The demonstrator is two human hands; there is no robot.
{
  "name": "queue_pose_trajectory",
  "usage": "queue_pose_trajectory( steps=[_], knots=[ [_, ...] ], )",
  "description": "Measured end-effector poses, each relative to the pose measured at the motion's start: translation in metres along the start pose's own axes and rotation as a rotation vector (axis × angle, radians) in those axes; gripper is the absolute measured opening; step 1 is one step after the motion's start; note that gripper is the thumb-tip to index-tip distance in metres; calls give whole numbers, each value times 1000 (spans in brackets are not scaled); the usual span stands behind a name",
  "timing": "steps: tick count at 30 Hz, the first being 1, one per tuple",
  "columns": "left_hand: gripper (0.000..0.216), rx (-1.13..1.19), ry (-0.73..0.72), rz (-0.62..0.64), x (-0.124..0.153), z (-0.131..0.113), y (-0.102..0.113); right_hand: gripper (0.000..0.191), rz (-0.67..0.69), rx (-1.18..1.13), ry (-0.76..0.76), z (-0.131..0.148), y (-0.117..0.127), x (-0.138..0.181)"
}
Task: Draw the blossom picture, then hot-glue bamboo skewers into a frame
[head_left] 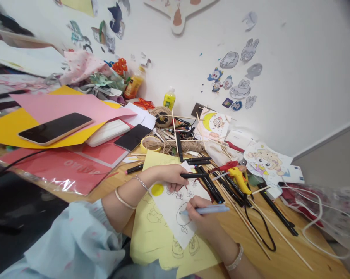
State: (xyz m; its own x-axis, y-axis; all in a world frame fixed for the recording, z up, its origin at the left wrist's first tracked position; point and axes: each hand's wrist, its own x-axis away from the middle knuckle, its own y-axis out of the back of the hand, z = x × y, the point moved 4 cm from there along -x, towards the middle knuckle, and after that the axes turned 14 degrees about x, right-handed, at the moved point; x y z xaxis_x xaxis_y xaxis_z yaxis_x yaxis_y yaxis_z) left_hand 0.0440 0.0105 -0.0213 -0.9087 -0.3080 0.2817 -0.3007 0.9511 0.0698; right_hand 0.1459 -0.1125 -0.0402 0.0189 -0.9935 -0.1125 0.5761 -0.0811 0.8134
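Observation:
My right hand (pixel 202 217) grips a light blue pen (pixel 214 209), its tip end over a round outline on a white sheet of paper (pixel 170 221). Line-drawn flowers and a yellow circle (pixel 157 189) also show on that sheet. Across the sheet's upper part lies my left hand (pixel 175 176), with a black marker (pixel 196 175) sticking out to the right from between its thumb and fingers. Under the white sheet is a larger yellow paper (pixel 146 236) with pencil-like sketches, partly covered by my forearms. Several black markers (pixel 211 186) lie just right of the sheet.
A yellow hot glue gun (pixel 240 179), wooden sticks (pixel 241 223) and a white cable (pixel 320 209) lie at right. Twine (pixel 162 116), a tape roll (pixel 150 144) and a bottle (pixel 169 99) stand at the back. Phones (pixel 55 128) and coloured paper (pixel 67 102) are at left.

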Motion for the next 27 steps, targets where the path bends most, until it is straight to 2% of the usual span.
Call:
queue_pose_trajectory(
  steps=[19,27],
  knots=[
    [15,-15,16,0,2,-2,-1,29,-28,-56,-16,-4,-2,-1],
    [11,-4,7,8,2,-3,-1,29,6,-40,1,-2,-1,0]
  ],
)
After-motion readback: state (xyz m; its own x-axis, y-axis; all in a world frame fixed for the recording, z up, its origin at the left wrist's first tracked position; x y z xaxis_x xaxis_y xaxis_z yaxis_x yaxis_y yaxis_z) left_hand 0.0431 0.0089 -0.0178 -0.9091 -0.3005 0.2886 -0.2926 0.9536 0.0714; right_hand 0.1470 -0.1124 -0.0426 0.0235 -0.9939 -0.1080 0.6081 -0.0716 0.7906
